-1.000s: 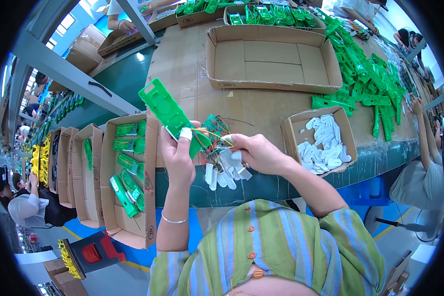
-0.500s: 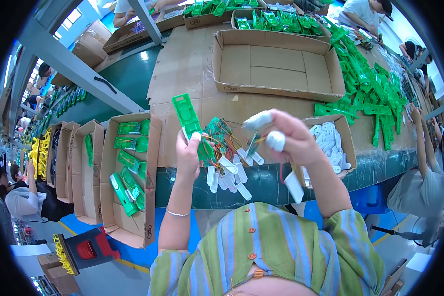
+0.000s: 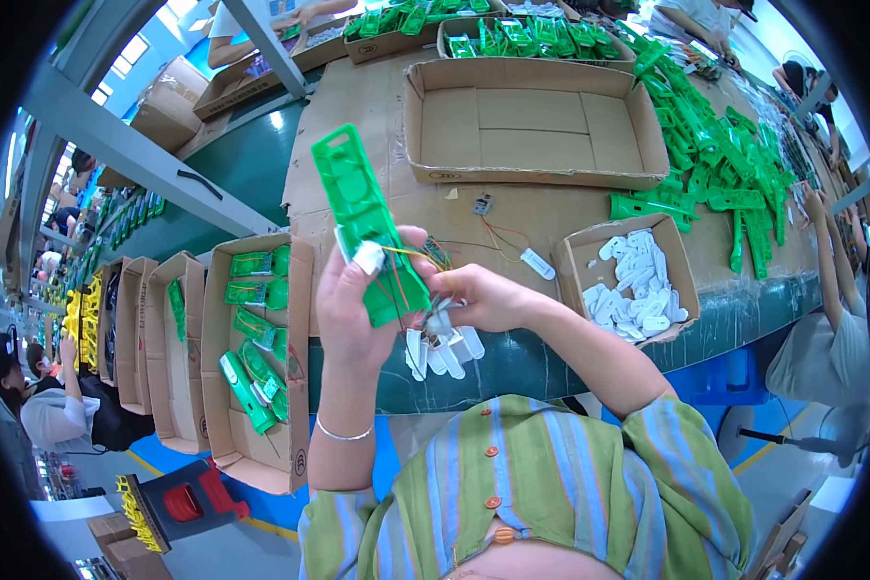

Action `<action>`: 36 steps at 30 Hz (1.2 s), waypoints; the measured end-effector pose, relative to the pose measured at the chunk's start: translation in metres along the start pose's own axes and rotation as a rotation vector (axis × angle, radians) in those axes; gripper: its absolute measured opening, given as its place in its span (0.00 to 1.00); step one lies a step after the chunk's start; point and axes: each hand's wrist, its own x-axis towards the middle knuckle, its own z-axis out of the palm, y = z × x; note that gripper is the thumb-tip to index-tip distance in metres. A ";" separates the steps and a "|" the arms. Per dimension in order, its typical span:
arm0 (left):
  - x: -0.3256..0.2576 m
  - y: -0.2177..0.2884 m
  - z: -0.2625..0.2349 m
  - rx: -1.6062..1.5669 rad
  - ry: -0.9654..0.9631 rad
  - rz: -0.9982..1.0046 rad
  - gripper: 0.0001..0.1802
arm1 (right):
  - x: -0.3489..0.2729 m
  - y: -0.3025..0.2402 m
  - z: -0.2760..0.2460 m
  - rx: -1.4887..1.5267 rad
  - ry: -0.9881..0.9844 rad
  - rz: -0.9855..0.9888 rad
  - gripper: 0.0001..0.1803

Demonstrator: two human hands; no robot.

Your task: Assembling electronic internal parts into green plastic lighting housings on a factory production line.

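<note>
My left hand (image 3: 341, 295) grips a long green plastic housing (image 3: 358, 198), tilted with its slotted end up and away. Its thumb, tipped with a white cover, presses on the housing's inner side. Thin yellow and red wires (image 3: 406, 253) run from near that thumb to my right hand (image 3: 483, 296), whose fingers are closed on them beside the housing's lower end. White covers tip some right fingers too. Below the hands lie several white plastic pieces (image 3: 443, 356), partly hidden. A small circuit board (image 3: 483, 203) with wires to a white piece (image 3: 538, 264) lies on the cardboard.
An open carton (image 3: 541, 174) stands beyond my hands; a smaller box of white pieces (image 3: 681, 261) is at right. Green housings (image 3: 715, 155) pile up at far right. At left, a carton (image 3: 300, 387) holds wired green housings. Other people work around the benches.
The circuit board with its white piece has left my right hand and lies on the cardboard. My right hand has moved left to the housing, which is now raised and nearer.
</note>
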 end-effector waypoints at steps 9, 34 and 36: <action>0.016 0.004 -0.025 0.055 0.196 0.186 0.14 | -0.023 -0.014 -0.005 0.019 0.224 0.097 0.15; 0.002 -0.056 -0.057 -0.535 0.094 -0.106 0.18 | -0.029 0.036 -0.007 0.629 0.754 0.088 0.10; 0.002 -0.056 -0.053 -0.540 0.100 -0.120 0.18 | -0.031 0.030 -0.002 0.536 0.720 0.039 0.09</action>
